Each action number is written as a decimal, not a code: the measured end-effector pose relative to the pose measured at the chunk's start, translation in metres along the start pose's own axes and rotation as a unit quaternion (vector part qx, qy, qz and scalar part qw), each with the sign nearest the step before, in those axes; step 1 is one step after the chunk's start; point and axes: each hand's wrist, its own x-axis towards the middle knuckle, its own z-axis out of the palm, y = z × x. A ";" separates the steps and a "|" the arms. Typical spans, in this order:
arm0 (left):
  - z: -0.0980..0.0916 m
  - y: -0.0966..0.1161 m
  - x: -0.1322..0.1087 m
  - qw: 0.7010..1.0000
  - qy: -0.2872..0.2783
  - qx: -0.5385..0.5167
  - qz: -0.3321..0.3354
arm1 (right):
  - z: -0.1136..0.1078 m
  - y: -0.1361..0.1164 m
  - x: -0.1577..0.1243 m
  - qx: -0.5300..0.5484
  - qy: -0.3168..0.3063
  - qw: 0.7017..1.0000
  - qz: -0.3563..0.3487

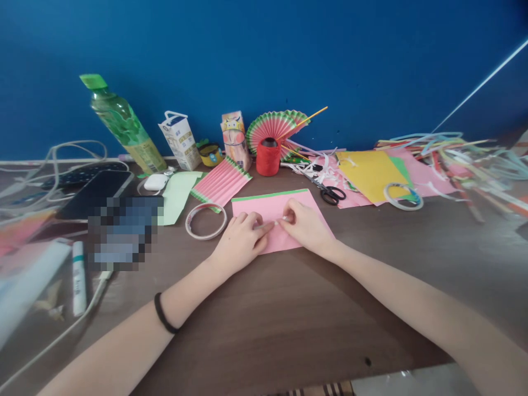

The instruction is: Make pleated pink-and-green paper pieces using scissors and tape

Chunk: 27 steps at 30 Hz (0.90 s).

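A pink sheet of paper (295, 206) with a green strip along its far edge lies on the table under both my hands. My left hand (243, 239) rests over its left half, thumb and forefinger closed together at the tips. From the right, my right hand (305, 224) comes in with its fingers curled in a pinch. The two sets of fingertips almost meet mid-sheet, around a tiny whitish bit too small to make out. Left of the sheet are a roll of tape (188, 225) and a pleated pink paper (220, 184) with green ends.
Behind stand a red thread spool (268, 159), a pleated fan (268, 129), cartons and a green bottle (124, 126). Black-handled scissors (333, 194), yellow paper (367, 173) and another tape roll (403, 208) lie right. Phones, a cable and a marker (78, 280) lie left.
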 end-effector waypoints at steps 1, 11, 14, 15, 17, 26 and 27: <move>0.000 0.000 0.000 1.000 -0.001 0.000 0.001 | -0.001 0.000 0.000 0.003 0.000 1.000 0.002; -0.001 0.000 -0.001 1.000 0.002 -0.003 -0.001 | -0.004 0.000 0.002 0.027 -0.008 0.999 0.016; -0.001 0.001 -0.001 1.000 0.004 -0.002 -0.001 | -0.003 0.001 0.002 0.018 -0.008 1.000 0.015; -0.001 0.001 -0.001 1.000 0.006 0.000 -0.001 | -0.003 0.002 0.002 0.012 -0.008 1.000 0.015; 0.000 0.001 -0.001 1.000 0.008 0.006 0.001 | -0.003 0.003 0.002 -0.001 -0.008 1.000 0.018; -0.003 0.002 -0.002 1.000 0.001 0.025 0.001 | -0.013 -0.001 0.005 -0.083 -0.035 0.991 0.102; -0.003 0.002 -0.002 1.000 0.000 0.025 0.000 | -0.014 0.000 0.007 -0.084 -0.043 0.990 0.106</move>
